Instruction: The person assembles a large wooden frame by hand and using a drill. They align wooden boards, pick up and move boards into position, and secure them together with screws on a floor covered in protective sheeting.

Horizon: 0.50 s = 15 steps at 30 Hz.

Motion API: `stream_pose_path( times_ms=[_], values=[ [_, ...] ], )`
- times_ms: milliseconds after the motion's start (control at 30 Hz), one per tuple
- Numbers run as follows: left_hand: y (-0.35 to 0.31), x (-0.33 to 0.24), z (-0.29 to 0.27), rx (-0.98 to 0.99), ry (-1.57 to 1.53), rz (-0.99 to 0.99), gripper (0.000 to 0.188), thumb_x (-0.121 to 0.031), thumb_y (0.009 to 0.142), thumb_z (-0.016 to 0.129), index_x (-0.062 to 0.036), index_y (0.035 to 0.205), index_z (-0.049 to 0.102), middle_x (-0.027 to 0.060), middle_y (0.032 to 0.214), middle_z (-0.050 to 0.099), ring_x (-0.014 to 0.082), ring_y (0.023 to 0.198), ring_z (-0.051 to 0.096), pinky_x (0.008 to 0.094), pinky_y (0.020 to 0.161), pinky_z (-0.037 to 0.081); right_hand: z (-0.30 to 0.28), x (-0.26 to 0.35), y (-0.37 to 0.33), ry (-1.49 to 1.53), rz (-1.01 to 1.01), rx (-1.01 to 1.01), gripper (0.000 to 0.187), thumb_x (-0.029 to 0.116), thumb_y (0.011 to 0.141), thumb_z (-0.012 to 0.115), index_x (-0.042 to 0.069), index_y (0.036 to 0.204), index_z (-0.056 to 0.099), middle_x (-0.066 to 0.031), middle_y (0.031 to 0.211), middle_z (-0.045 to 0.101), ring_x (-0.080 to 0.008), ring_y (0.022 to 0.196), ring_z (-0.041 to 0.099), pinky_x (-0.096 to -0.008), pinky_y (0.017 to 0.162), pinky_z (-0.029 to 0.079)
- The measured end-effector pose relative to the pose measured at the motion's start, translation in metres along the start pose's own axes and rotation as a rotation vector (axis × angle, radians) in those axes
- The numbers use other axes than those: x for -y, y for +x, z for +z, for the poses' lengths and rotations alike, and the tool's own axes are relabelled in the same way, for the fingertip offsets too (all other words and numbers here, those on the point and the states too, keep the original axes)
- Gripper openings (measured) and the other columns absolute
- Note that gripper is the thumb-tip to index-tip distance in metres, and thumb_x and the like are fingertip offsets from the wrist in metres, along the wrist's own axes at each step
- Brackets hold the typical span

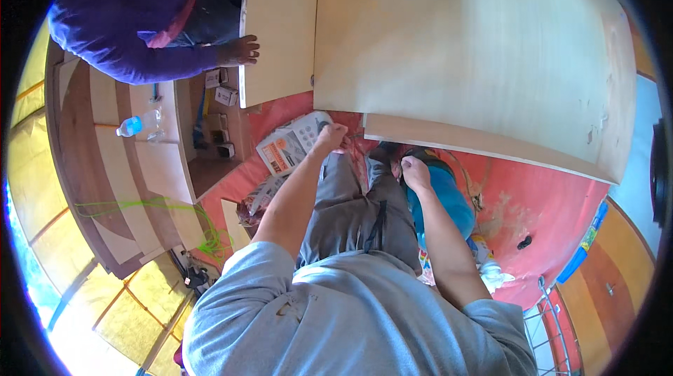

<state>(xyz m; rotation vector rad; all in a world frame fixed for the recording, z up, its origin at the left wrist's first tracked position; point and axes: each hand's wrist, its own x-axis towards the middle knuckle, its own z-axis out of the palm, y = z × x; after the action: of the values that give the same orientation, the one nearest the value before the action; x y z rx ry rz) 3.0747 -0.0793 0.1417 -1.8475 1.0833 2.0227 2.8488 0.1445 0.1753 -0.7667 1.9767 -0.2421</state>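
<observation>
Two hands reach down past my knees at mid-frame. My left hand [329, 138] is curled at the near edge of the big pale plywood sheet [463, 46], likely steadying it; what it grips I cannot tell. My right hand [415, 173] is closed above a blue object [449, 201]. Upper left, another person's hand [238, 50] braces a narrower board [280, 25].

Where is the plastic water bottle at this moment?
In the head view, the water bottle lies on its side at the left, on the wooden boards, below the co-worker's purple sleeve.
</observation>
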Motion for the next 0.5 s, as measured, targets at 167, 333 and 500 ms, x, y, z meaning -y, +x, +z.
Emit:
stream_pose_path(
  times_ms=[167,333,500],
  values=[
    [0.016,0.024,0.068,0.013,0.092,-0.059,0.040,-0.034,0.099,0.052,0.0036,0.101,0.067,0.0152,0.082,0.072,0.0234,0.062,0.071,0.0364,0.053,0.060,0.040,-0.035,0.024,0.264,0.121,0.034,0.036,0.035,0.102,0.053,0.005,0.107,0.071,-0.0178,0.103,0.073,-0.0368,0.098,0.069,-0.0460,0.086,0.053],
    [0.075,0.056,0.081,-0.060,0.539,-0.012,0.050,-0.041,0.096,0.049,0.0054,0.097,0.069,0.0203,0.084,0.073,0.0307,0.069,0.074,0.0415,0.060,0.061,0.068,-0.028,0.042,0.176,-0.002,-0.056,0.039,0.036,0.102,0.056,0.000,0.109,0.069,-0.0141,0.088,0.071,-0.0184,0.070,0.069,-0.0372,0.064,0.055],
    [0.120,0.089,0.084,-0.010,0.646,0.093,0.047,-0.037,0.095,0.052,0.0071,0.093,0.070,0.0249,0.089,0.073,0.0349,0.076,0.075,0.0432,0.068,0.062,0.056,0.004,0.030,0.644,0.276,0.136,0.038,0.038,0.102,0.059,0.004,0.116,0.068,-0.0055,0.094,0.070,-0.0132,0.070,0.065,-0.0276,0.057,0.053]
  ],
)
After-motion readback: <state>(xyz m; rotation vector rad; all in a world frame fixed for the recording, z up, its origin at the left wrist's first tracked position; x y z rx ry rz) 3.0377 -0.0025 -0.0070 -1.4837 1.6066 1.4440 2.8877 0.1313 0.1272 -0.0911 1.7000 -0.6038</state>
